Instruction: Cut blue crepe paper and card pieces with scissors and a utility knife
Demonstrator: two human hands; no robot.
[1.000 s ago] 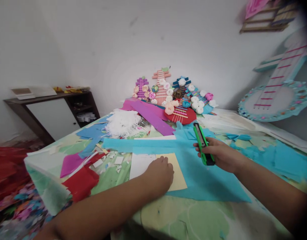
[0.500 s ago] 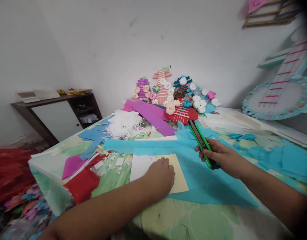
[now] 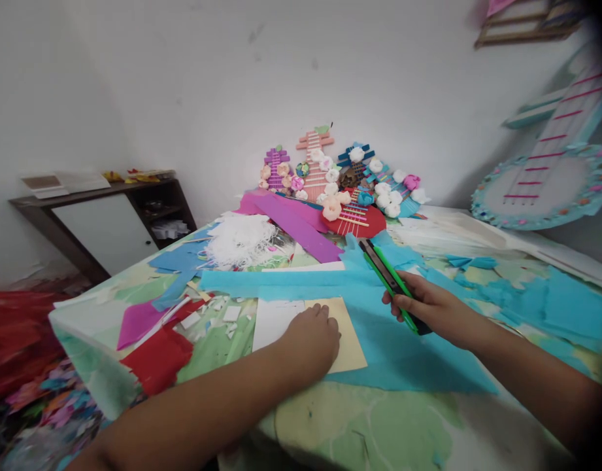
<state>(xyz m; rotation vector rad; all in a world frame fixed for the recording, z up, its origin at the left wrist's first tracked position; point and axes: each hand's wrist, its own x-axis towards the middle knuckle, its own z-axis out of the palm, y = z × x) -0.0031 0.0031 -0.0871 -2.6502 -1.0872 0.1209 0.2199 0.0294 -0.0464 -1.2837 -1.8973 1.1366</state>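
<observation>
Right hand (image 3: 431,307) gripped the green utility knife (image 3: 389,281) over the blue paper (image 3: 403,356) — long axis pointing to 11 o'clock. Left hand (image 3: 313,340) pressed flat on the cream card (image 3: 350,337).

The scene is lit evenly by soft, diffuse light; only faint shadows are cast on the table (image 3: 359,425). No glare is seen. Straight lines are bent towards the edges, the corners are darkened, and the outer parts are slightly blurred.
</observation>
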